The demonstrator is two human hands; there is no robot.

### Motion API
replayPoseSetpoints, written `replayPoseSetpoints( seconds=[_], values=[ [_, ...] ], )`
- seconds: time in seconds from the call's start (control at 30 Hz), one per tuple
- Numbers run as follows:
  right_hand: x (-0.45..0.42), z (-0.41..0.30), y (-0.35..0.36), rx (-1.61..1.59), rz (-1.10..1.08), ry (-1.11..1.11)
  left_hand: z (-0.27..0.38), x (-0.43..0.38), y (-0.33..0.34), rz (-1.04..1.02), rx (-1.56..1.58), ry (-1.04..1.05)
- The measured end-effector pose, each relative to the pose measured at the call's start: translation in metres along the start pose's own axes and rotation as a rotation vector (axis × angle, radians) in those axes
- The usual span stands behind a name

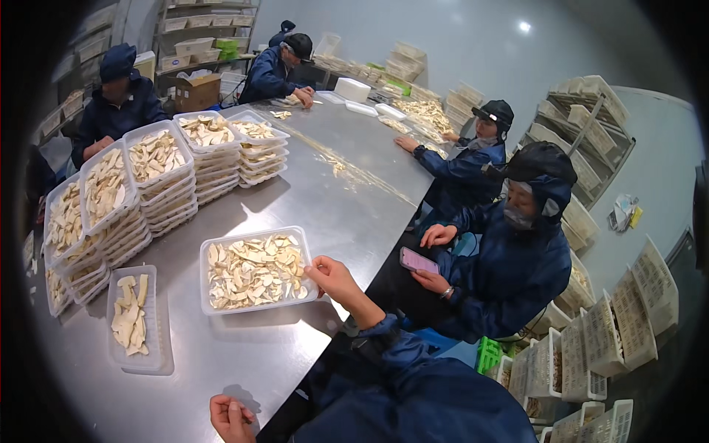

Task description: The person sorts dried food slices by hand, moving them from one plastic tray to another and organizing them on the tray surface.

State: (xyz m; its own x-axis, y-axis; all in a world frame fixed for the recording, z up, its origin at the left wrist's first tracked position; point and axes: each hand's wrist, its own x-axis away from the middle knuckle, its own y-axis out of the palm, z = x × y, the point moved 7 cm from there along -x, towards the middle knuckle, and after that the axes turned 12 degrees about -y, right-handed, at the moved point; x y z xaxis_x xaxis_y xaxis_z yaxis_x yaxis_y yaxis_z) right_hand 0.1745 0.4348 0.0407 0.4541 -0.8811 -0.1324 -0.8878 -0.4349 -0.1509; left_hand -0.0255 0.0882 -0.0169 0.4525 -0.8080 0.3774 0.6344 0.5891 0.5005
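Observation:
A clear plastic tray of dried mushroom slices [253,272] is tilted slightly over the steel table, and my right hand [335,282] pinches its right rim between thumb and fingers. By the table's near edge, at the bottom of the view, my left hand [232,418] has its fingers loosely curled, and nothing shows in it. A smaller, narrow plastic tray [158,332] lies flat on the left, holding a few larger pale slices [130,318]. Beyond it rise several stacks of filled trays [166,191], the top ones full of sliced mushrooms.
Crumbs [338,163] lie along a seam of the steel table [232,354]. Close on my right, a co-worker [509,260] holds a phone [419,260]. Other co-workers sit around the table, near a mushroom heap [424,113]. White crates [576,354] stand at lower right.

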Motion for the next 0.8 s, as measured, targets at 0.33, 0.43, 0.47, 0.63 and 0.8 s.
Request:
replayPoseSetpoints(
  seconds=[0.33,0.43,0.47,0.63,0.8],
  values=[
    [-0.001,0.009,0.022,-0.005,-0.012,0.022,0.01,0.01,0.007,0.057,-0.131,0.017],
    [-0.001,0.011,0.024,0.029,-0.013,0.012,0.009,0.01,0.006,0.045,-0.157,0.039],
    [-0.001,0.011,0.026,0.018,-0.022,0.018,0.008,0.009,0.004,0.042,-0.169,0.044],
    [-0.003,0.017,0.028,0.013,-0.043,0.032,0.013,0.013,0.008,0.041,-0.223,0.056],
    [-0.006,0.025,0.03,-0.015,-0.064,0.04,0.012,0.012,0.008,0.038,-0.204,0.048]
  ],
)
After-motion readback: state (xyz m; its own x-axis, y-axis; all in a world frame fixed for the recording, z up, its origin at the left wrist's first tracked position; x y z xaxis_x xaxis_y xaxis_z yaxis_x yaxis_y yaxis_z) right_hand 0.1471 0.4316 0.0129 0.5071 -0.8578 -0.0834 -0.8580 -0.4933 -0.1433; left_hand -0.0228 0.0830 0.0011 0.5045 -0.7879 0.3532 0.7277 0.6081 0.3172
